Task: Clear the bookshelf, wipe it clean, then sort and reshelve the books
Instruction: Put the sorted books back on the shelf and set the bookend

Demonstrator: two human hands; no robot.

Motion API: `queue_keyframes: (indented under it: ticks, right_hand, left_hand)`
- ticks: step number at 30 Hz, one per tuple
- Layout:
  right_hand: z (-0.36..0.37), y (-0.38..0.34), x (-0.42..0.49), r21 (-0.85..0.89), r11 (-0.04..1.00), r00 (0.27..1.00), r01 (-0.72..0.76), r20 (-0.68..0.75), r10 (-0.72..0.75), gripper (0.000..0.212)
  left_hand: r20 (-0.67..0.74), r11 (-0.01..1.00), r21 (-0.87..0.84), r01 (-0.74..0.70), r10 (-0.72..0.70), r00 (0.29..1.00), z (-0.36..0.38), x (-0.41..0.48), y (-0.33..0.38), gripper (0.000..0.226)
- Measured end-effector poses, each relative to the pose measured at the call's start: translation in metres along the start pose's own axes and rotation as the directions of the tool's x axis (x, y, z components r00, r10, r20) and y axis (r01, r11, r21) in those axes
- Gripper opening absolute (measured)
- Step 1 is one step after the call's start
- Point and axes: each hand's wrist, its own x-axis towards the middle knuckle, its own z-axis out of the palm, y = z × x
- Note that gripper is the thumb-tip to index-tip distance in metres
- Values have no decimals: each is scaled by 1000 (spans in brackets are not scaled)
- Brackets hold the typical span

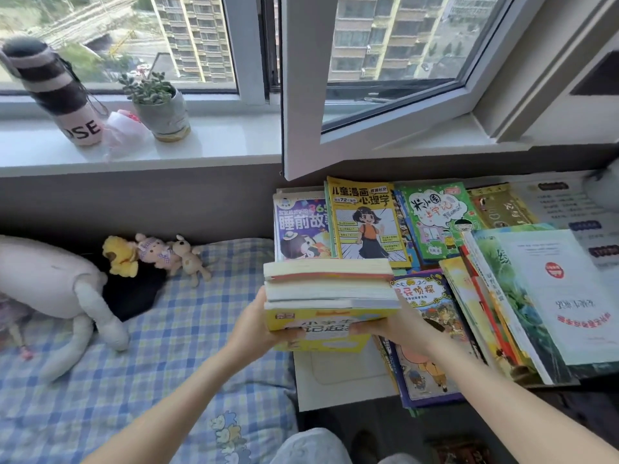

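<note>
One stack (330, 289) of books is held up in both hands, over the near left part of the white worktop (335, 373) and just in front of the books spread there. It has three or four books; the page edges blur together, so I cannot settle the count. The bottom one is a yellow book (318, 343), its cover tipped toward the camera. The left hand (254, 324) grips the stack's left side, with the fingers curled out of sight behind it. The right hand (395, 324) grips the right side, with its fingers wrapped across the yellow cover.

Four covers lie side by side along the back of the worktop:
- one purple book (301, 229)
- one yellow comic (365, 222), overlapping the purple book
- one green book (435, 219)
- one olive book (499, 205)

One printed sheet (562, 205) lies to the right of them. Nearer, a detective book (425, 296) lies on top of others beside the right forearm. At the right a slanted pile is topped by one white book (562, 296); the number of books under it cannot be told.

To the left is a bed (167, 329) with a blue check sheet. On it lie one large pale plush (50, 289) and three small plush toys (154, 251) in a touching row.

On the windowsill (217, 142) stand one sleeved bottle (57, 92) and one potted succulent (160, 105), with a pink bundle (127, 125) between them. One window sash (368, 78) stands open above the books.
</note>
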Motion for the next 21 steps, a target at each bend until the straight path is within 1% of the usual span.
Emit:
queue_keyframes:
  ticks: [1, 3, 6, 8, 10, 11, 12, 14, 16, 17, 18, 19, 20, 21]
  right_hand:
    - [1, -6, -4, 27, 1000, 1000, 13, -20, -12, 69]
    - [2, -16, -20, 88, 995, 995, 50, -85, -43, 61]
    - [-1, -33, -50, 158, 982, 975, 107, -208, -73, 42]
    - [-8, -44, -72, 163, 972, 950, 167, -291, -114, 34]
    - [-19, -58, -98, 127, 962, 904, 241, -390, -175, 28]
    - [-23, -65, -107, 127, 954, 884, 271, -426, -195, 27]
    - [-31, -70, -123, 116, 937, 840, 331, -488, -236, 30]
    - [-43, -81, -149, 85, 902, 760, 424, -576, -302, 39]
    - [-55, -85, -192, 58, 852, 651, 521, -673, -353, 42]
    - [-61, -84, -211, 35, 829, 607, 558, -698, -380, 43]
    - [-69, -83, -233, -3, 812, 559, 583, -725, -403, 45]
    - [-72, -81, -241, -12, 799, 536, 601, -736, -414, 47]
    - [-81, -77, -272, -64, 782, 477, 619, -761, -440, 49]
    - [-88, -74, -299, -110, 781, 437, 615, -777, -454, 50]
  left_hand:
    - [15, 1000, 23, -14, 13, 1000, -8, 1, 7, 84]
    - [60, 994, 84, -74, 70, 996, -23, 3, 29, 72]
    - [113, 974, 134, -182, 168, 979, -48, 0, 72, 75]
    - [143, 954, 153, -256, 236, 961, -57, -5, 103, 75]
    - [154, 937, 120, -328, 309, 938, -59, -15, 136, 72]
    - [148, 935, 104, -340, 323, 935, -61, -20, 150, 71]
    - [146, 918, 98, -385, 369, 918, -57, -27, 169, 72]
    - [164, 896, 54, -441, 427, 889, -53, -41, 202, 80]
    - [178, 853, 17, -521, 511, 841, -36, -65, 236, 89]
    - [168, 837, -4, -548, 541, 824, -27, -75, 250, 90]
    - [167, 819, -33, -573, 570, 804, -15, -88, 265, 88]
    - [166, 812, -62, -580, 582, 796, -10, -96, 273, 83]
    - [152, 773, -75, -630, 633, 759, 9, -113, 290, 76]
    - [156, 753, -89, -652, 657, 737, 25, -127, 304, 73]
